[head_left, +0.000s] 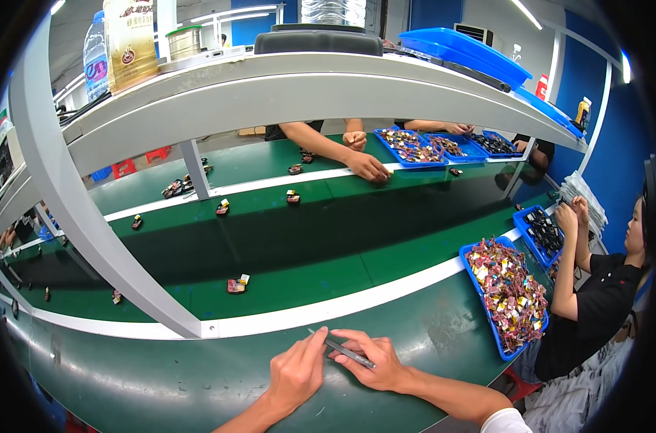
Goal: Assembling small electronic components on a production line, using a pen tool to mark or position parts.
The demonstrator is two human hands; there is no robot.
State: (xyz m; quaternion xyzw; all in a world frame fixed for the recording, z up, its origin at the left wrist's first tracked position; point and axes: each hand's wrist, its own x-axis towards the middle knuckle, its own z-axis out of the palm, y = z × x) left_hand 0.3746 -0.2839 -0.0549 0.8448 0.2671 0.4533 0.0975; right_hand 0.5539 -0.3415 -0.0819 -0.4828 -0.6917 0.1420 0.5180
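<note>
Head view hides a good deal: a frame post (90,231) cuts across the green belt (335,281), the shelf (328,94) blocks the faces of the people opposite (317,143), and the pieces at far left are too small to count. I make out three blue trays (473,150) across the belt, one heaped blue tray (510,354) on the near desk (198,375), and another tray (527,243) beyond it, by a co-worker (605,292). Three small assemblies (222,208) lie mid-belt. Over the desk, the right hand (380,364) holds one pair of tweezers (354,353), fingers nearly closed; the left hand (297,369), fingers bunched narrowly, reaches its tip, gripping what, if anything, I cannot tell.
</note>
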